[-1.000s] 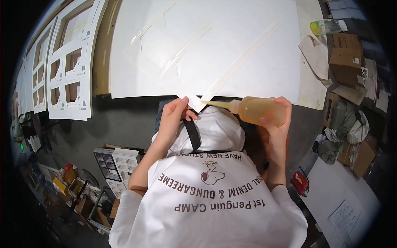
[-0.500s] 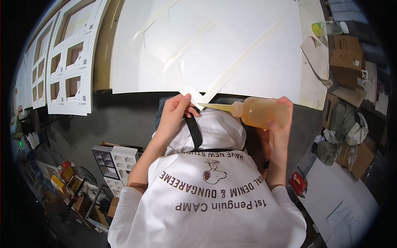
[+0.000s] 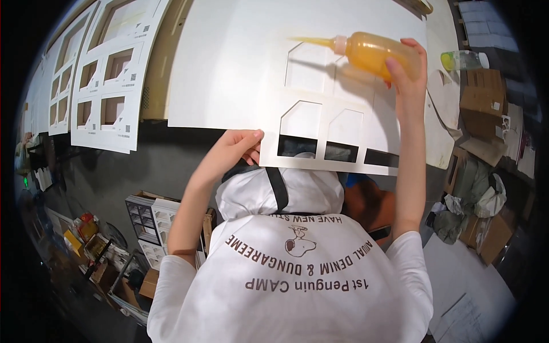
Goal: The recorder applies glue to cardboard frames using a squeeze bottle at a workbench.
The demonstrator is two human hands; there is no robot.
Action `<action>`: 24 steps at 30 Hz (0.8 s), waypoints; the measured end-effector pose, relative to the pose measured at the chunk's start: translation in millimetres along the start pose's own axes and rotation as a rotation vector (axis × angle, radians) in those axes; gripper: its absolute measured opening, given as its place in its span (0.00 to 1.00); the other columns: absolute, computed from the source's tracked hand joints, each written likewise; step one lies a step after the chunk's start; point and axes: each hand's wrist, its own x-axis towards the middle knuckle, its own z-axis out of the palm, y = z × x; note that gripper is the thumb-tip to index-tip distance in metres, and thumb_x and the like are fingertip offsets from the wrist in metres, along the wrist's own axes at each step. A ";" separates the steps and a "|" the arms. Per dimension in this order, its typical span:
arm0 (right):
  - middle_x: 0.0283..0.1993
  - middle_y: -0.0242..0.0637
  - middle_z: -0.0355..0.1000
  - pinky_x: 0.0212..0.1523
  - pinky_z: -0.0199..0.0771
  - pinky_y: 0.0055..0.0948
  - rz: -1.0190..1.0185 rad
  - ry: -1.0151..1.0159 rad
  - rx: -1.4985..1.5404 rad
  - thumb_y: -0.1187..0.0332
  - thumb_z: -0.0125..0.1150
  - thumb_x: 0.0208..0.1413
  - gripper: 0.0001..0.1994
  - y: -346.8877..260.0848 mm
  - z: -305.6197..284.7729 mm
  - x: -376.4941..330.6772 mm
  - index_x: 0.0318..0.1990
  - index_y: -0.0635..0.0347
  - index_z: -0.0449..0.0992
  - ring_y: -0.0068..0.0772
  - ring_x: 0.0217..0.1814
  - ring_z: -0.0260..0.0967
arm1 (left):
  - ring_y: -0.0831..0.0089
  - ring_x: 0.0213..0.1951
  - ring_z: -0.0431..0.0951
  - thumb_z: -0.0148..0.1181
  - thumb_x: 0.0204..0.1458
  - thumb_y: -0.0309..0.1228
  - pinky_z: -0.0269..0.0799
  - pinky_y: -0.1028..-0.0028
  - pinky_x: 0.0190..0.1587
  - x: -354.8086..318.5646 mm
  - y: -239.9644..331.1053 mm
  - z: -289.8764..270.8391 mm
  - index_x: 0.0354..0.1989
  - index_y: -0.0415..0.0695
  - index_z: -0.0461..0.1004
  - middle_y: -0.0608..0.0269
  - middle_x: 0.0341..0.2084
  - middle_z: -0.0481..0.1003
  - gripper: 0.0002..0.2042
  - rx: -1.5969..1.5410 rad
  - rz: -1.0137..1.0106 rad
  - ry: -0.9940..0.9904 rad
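My right hand (image 3: 407, 71) is wrapped round a soft squeeze bottle (image 3: 377, 55) of amber liquid, held sideways above the table with its long thin nozzle pointing left. Below it lies a white card sheet (image 3: 271, 114) with rows of window-like cutouts, most with a slanted corner. The sheet's near edge sticks out past the table's front edge, over my lap. At its near left edge, my left hand (image 3: 243, 146) pinches the card between thumb and fingers; the fingertips are partly hidden. A plain white sheet (image 3: 223, 74) lies underneath on the table.
Printed white cutout panels (image 3: 103, 80) stand at the far left. A clear bottle with yellow-green contents (image 3: 464, 60) lies at the far right, near cardboard boxes (image 3: 483, 97). Black and white cutout pieces (image 3: 146, 220) stand low on the left. Grey and white bags (image 3: 483, 186) sit right.
The squeeze bottle has moved up and away from the near edge, its nozzle leaving the white corner by my left hand. The cutout sheet now lies there, replacing the white pieces with glossy strips.
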 end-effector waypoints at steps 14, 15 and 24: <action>0.36 0.26 0.66 0.29 0.65 0.15 0.001 -0.139 -0.130 0.64 0.67 0.40 0.23 30.0 13.8 68.9 0.45 0.50 0.64 0.17 0.37 0.66 | 0.78 0.32 0.75 0.42 0.58 0.37 0.68 0.83 0.29 -12.8 -39.6 4.5 0.50 0.35 0.65 0.62 0.35 0.73 0.19 -0.390 -0.013 -0.085; 0.37 0.26 0.66 0.28 0.65 0.15 0.002 -0.140 -0.121 0.64 0.68 0.40 0.23 30.1 14.9 68.9 0.45 0.50 0.64 0.17 0.37 0.66 | 0.78 0.32 0.75 0.41 0.58 0.37 0.68 0.83 0.30 -10.6 -41.4 4.5 0.49 0.35 0.65 0.61 0.35 0.73 0.19 -0.383 -0.003 -0.091; 0.38 0.28 0.66 0.31 0.71 0.17 0.061 -0.236 -0.180 0.68 0.65 0.43 0.20 28.4 11.1 50.1 0.44 0.51 0.65 0.20 0.39 0.66 | 0.79 0.30 0.74 0.38 0.59 0.37 0.68 0.84 0.29 -5.2 -34.9 13.5 0.49 0.36 0.66 0.55 0.42 0.72 0.18 -0.415 0.014 -0.106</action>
